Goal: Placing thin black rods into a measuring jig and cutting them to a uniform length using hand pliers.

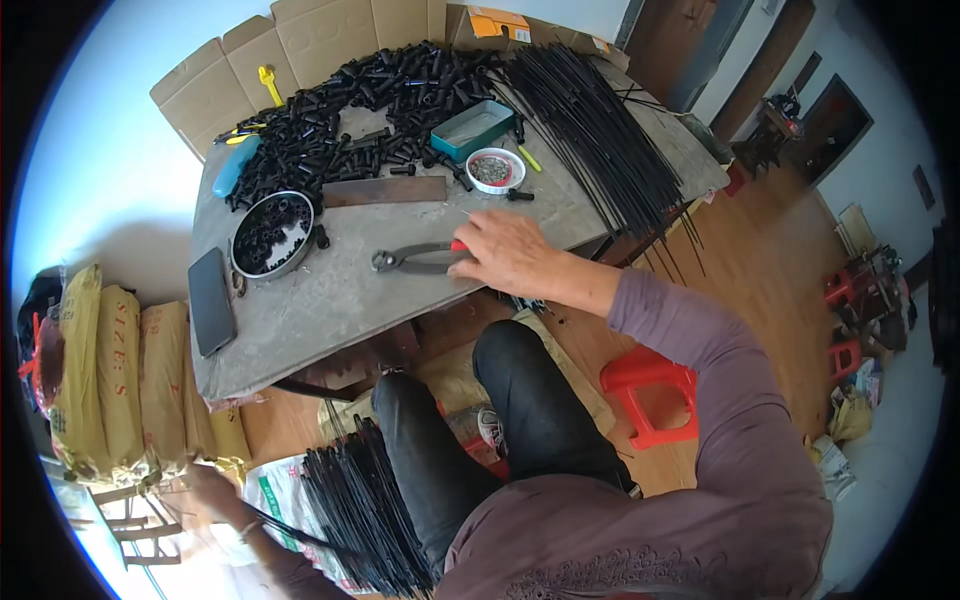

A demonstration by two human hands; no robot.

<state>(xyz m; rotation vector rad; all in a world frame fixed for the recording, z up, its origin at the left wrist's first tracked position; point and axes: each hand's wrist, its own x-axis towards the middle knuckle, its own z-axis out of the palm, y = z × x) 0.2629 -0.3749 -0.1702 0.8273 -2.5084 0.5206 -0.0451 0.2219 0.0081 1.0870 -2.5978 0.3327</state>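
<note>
My right hand (512, 255) is closed around the red-covered handles of a pair of end-cutting pincers (420, 257), just above the near part of the grey tabletop. The metal jaws point left. My left hand (215, 497) is low at the left, smeared by motion, so its fingers do not show clearly. Beside its wrist a few thin black rods (300, 533) stick out toward a bundle of black rods (365, 500) by my left leg; whether the hand holds them I cannot tell. A round metal tin (308, 255) with small black parts stands left of the pincers.
Black tubular fittings (350, 100) are heaped on the table (330, 315), with long black rods (600, 130) at the right. A teal tray (473, 130), white dish (495, 171), flat bar (385, 191) and phone (211, 302) lie there. Yellow sacks (120, 370) and a red stool (652, 395) flank me.
</note>
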